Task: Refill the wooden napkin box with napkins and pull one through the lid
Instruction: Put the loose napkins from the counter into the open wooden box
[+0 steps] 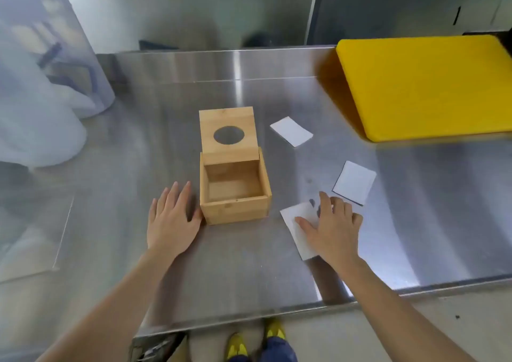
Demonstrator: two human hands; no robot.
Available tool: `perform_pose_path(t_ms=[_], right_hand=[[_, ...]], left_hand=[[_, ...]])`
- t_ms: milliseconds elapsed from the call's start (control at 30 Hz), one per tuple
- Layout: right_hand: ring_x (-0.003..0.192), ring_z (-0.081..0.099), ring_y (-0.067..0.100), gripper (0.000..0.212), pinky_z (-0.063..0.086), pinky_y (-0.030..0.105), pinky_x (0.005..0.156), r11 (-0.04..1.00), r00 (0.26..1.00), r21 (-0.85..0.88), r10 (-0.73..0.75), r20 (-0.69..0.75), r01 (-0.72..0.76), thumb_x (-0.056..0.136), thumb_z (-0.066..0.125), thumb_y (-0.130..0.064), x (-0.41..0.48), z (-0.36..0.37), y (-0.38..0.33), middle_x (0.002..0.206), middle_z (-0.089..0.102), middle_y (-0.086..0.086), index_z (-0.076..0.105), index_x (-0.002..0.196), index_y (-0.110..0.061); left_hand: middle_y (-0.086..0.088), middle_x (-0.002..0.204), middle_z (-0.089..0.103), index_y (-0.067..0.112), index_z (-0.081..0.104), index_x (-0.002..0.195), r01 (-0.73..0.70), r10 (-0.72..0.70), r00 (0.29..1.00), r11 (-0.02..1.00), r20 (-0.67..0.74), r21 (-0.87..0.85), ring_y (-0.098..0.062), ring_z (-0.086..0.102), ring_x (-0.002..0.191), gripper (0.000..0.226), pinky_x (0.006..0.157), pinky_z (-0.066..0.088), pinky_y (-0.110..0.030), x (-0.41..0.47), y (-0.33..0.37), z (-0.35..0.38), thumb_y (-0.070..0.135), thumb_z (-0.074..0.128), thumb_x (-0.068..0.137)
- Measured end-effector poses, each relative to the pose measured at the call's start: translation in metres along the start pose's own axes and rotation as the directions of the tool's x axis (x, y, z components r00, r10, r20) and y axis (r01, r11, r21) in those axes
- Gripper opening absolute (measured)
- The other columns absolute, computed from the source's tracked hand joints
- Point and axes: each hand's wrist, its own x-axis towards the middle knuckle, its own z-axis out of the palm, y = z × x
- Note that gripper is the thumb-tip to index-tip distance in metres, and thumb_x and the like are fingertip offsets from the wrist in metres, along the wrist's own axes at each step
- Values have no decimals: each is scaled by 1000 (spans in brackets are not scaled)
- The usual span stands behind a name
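The wooden napkin box [235,209] stands in the middle of the steel table, empty inside. Its hinged lid [227,124], with a round hole in it, is tipped back and stands upright. My left hand [170,221] lies flat on the table, fingers spread, its thumb touching the box's left wall. Three white napkins lie to the right of the box. My right hand [332,230] rests with spread fingers on the nearest napkin [297,228]. A second napkin [354,182] lies just beyond it, and a third napkin [291,131] lies further back.
A yellow cutting board [426,84] lies at the back right of the steel table [429,209]. A large clear plastic container [44,56] with white contents stands at the back left. The table's front edge runs just above my feet.
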Motion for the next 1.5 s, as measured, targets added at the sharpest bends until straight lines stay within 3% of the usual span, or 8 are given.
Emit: perform_pose_path(t_ms=[233, 433, 667, 867, 967, 1100, 1167, 1500], right_hand=[[101, 51, 32, 52, 22, 39, 76, 952, 941, 115, 254, 225, -284, 68, 64, -54, 7, -7, -2, 101, 63, 8, 46, 93, -11], [112, 44, 30, 47, 28, 38, 85, 945, 897, 82, 269, 350, -316, 74, 62, -49, 15, -8, -3, 113, 55, 9, 56, 104, -14], [85, 50, 25, 40, 20, 34, 77, 916, 903, 236, 227, 365, -325, 77, 65, -21, 16, -16, -10, 84, 50, -2, 40, 107, -11], [90, 58, 30, 19, 46, 43, 89, 763, 890, 493, 233, 393, -417, 75, 59, 0, 21, -22, -5, 97, 66, 15, 64, 93, -4], [83, 58, 27, 9, 45, 37, 76, 743, 903, 558, 144, 405, -369, 76, 60, 2, 24, -31, -2, 93, 68, 22, 68, 79, -1], [91, 60, 25, 9, 41, 43, 91, 862, 919, 492, -90, 385, -122, 82, 62, -12, 36, -47, -8, 88, 69, 4, 71, 80, -14], [84, 58, 18, 13, 43, 28, 80, 864, 902, 504, -234, 363, 22, 84, 61, -13, 44, -64, -16, 82, 65, -4, 69, 76, -19], [69, 57, -10, 25, 44, 5, 59, 715, 653, 671, -607, 454, 198, 85, 62, -19, 78, -132, -78, 71, 66, -26, 70, 68, -36]], left_hand=[[-7, 152, 26, 25, 27, 142, -33, 34, 999, 997, -14, 74, -25, 16, 141, 56, 116, 11, -42, -5, -4, 8, 44, 37, 91], [-8, 152, 27, 23, 30, 141, -39, 41, 999, 994, -20, 106, -25, 17, 141, 55, 116, 11, -43, -4, -5, 9, 44, 36, 91], [-8, 152, 28, 21, 32, 139, -44, 47, 999, 993, -26, 110, -25, 19, 141, 55, 116, 12, -43, -3, -6, 9, 45, 37, 90], [-6, 152, 28, 21, 32, 139, -36, 38, 999, 994, -25, 99, -24, 17, 141, 56, 116, 11, -42, -3, -7, 10, 46, 37, 90], [-6, 152, 27, 21, 32, 139, -38, 41, 999, 995, -29, 96, -23, 16, 142, 56, 116, 10, -42, -3, -8, 10, 47, 37, 90], [-4, 153, 24, 22, 29, 141, -35, 38, 999, 993, -25, 109, -22, 14, 142, 58, 116, 8, -41, -3, -9, 10, 49, 34, 90], [-4, 154, 23, 23, 28, 141, -34, 37, 999, 993, -26, 113, -21, 14, 142, 58, 116, 8, -40, -3, -9, 11, 50, 33, 90], [-4, 152, 27, 23, 30, 140, -34, 40, 998, 989, -42, 144, -22, 17, 141, 58, 116, 9, -40, -3, -10, 13, 51, 31, 89]])
